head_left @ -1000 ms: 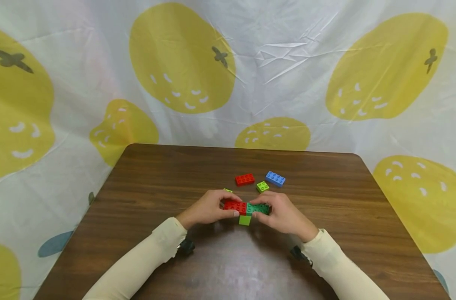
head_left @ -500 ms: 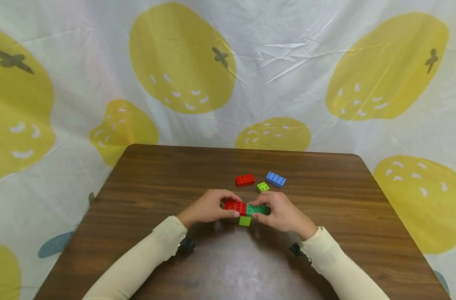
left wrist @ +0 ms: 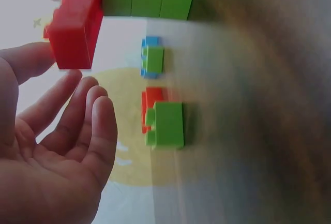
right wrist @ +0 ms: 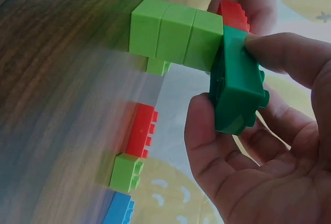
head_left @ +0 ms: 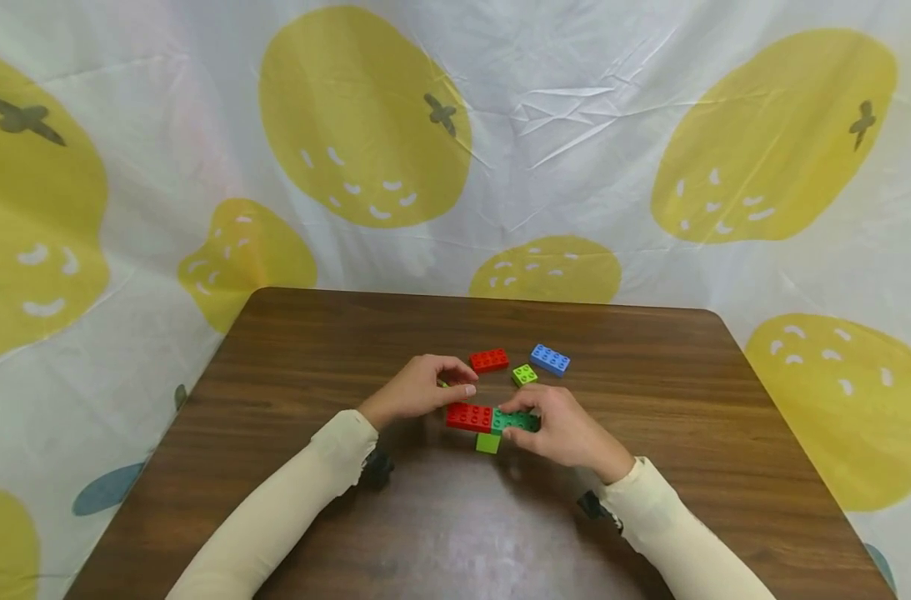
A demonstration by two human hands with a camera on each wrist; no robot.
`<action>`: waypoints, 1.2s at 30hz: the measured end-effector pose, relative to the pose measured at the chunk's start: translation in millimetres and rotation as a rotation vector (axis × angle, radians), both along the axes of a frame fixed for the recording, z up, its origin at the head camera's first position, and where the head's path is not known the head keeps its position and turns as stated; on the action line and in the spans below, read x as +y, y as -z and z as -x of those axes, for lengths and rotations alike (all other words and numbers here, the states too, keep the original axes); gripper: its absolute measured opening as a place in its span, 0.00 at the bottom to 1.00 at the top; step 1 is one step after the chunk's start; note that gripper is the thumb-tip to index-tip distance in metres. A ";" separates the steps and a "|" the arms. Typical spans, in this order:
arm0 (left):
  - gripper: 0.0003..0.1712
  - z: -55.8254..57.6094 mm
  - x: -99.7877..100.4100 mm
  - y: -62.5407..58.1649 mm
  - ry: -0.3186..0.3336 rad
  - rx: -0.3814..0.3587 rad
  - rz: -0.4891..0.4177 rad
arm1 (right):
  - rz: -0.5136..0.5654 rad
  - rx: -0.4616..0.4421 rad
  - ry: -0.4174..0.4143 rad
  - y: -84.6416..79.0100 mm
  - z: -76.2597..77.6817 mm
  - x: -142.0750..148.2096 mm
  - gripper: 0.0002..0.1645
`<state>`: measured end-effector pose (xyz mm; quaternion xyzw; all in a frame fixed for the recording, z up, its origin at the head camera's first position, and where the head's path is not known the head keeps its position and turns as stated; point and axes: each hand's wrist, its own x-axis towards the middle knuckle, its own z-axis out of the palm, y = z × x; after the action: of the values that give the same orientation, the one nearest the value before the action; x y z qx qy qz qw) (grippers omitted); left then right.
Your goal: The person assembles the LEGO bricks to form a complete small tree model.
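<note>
Three light green bricks form an upright column [right wrist: 175, 33]. On top of it, end to end, sit a red brick [head_left: 468, 417] on the left and a dark green brick [right wrist: 239, 79] on the right. My right hand [head_left: 565, 425] holds the dark green one between thumb and fingers. My left hand [head_left: 421, 388] is off the red brick, just behind and left of it, with loosely bent fingers and nothing in them. Another light green brick [left wrist: 169, 124] stands on the table past that hand, mostly hidden by it in the head view.
Farther back on the brown wooden table [head_left: 335, 333] lie a second red brick [head_left: 489, 360], a small light green brick [head_left: 524, 374] and a blue brick [head_left: 550, 358]. A white curtain [head_left: 560, 158] with yellow fruit prints hangs behind the table.
My left hand has let go of the red brick and moved up and back from it. The right hand keeps its hold, and the bricks stay in place.
</note>
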<state>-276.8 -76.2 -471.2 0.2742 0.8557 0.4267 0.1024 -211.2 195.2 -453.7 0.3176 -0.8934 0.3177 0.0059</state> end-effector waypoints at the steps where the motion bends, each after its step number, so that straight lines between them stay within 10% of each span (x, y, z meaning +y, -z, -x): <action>1: 0.18 3.4 0.4 -0.3 -0.010 0.002 -0.003 | 0.002 -0.001 0.001 0.3 0.1 0.2 0.15; 19: 0.20 60.0 22.2 18.0 -0.157 0.033 0.023 | 0.014 -0.017 0.021 4.2 0.3 0.8 0.15; 36: 0.31 78.0 43.4 29.4 -0.155 -0.048 0.120 | 0.013 -0.036 0.027 2.2 -1.7 0.6 0.16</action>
<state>-354.8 -32.8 -500.5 0.1900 0.8957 0.3879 0.1058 -209.5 195.8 -455.8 0.2995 -0.8956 0.3290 -0.0038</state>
